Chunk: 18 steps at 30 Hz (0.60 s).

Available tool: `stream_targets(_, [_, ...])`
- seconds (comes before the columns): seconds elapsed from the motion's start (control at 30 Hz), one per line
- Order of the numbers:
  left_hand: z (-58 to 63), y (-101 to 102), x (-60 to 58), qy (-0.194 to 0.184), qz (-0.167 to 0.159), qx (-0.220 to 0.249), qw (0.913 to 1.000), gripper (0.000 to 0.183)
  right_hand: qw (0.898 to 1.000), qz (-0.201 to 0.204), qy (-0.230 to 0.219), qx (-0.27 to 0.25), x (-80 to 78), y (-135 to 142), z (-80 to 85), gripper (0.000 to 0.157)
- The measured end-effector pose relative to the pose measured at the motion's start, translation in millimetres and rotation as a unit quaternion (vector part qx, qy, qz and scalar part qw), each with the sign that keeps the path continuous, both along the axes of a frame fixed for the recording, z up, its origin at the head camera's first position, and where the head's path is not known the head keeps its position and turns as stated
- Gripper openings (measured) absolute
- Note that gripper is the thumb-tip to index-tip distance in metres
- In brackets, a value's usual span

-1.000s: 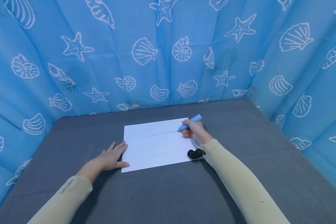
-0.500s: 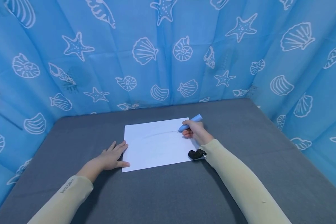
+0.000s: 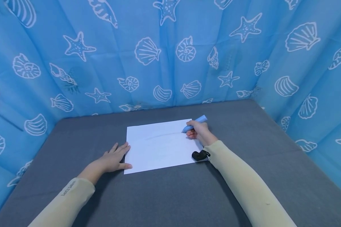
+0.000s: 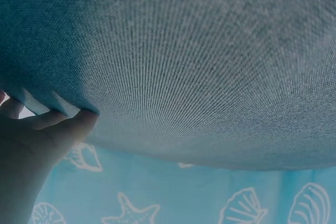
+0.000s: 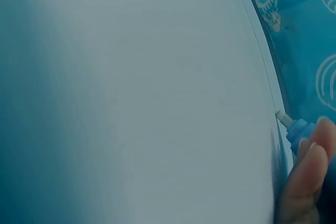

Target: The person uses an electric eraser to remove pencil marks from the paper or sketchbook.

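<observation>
A white sheet of paper (image 3: 156, 154) lies on the grey cloth in the head view. My left hand (image 3: 110, 161) rests on its left edge, fingers spread and mostly straight. With the right hand (image 3: 200, 130) I grip a thick light blue marker (image 3: 201, 119) near the sheet's far right corner. A thin, slightly curved line (image 3: 163, 135) runs from mid-sheet up to the marker's tip. In the right wrist view, fingertips (image 5: 310, 166) pinch the marker (image 5: 299, 129) just behind its pale tip, which meets the paper (image 5: 178, 98). The left wrist view shows fingers (image 4: 79, 124) on the cloth side.
Grey cloth (image 3: 164, 198) covers the table around the sheet. A blue curtain (image 3: 113, 53) with white shells and starfish hangs behind and at both sides. A black wrist-worn device (image 3: 199, 155) sits under the right cuff, over the sheet's near right corner.
My right hand and the marker have slid very slightly to the right, and the line follows the tip. The left hand stays in place on the paper's edge.
</observation>
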State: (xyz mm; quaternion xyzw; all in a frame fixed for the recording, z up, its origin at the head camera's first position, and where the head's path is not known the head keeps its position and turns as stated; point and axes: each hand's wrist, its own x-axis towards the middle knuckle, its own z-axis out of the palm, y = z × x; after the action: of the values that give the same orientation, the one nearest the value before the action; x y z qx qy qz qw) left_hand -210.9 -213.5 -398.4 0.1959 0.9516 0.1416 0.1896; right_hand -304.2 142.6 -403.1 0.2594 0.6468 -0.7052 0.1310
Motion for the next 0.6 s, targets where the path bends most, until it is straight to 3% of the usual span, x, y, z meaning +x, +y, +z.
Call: stream_targets(0.6, [-1.7,0.9,-2.5,-0.001,0.002,-0.01,0.9999,0.094,1.0,0.003,0.003,0.005,0.5,3.1,-2.0,0.022])
